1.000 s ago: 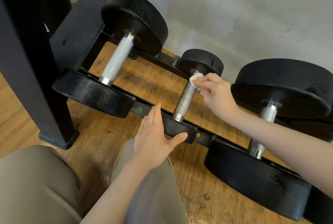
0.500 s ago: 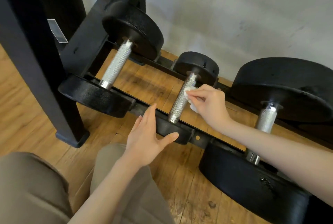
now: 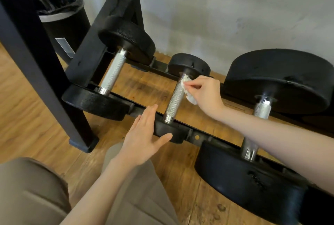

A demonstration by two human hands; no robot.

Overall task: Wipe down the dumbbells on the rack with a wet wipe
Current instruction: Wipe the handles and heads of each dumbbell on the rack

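On the lowest level of a black rack (image 3: pixel 197 137), three dumbbells lie across two rails, their black ends hanging outside the bars. At the middle dumbbell (image 3: pixel 176 98), the smallest of the three, the right hand (image 3: pixel 205 94) presses a crumpled white wipe (image 3: pixel 188 91) against the upper part of the knurled metal handle, close to the far end; its grip is clamped on the wipe, thumb and fingertips pinching it. The left hand (image 3: pixel 144 138) lies flat against the near end of that same dumbbell, fingers straight and together, thumb spread along the front of the black weight, so its grip is apart and holds nothing. A mid-sized dumbbell (image 3: pixel 113 73) sits to the left, a much larger one (image 3: pixel 260 110) to the right under the right forearm. Behind the rack's slanted black legs stands a black bin (image 3: pixel 61 18) with a dark liner, against a grey wall. Wooden floor (image 3: pixel 36 116) runs beneath, and tan trousers (image 3: pixel 32 192) fill the lower left.
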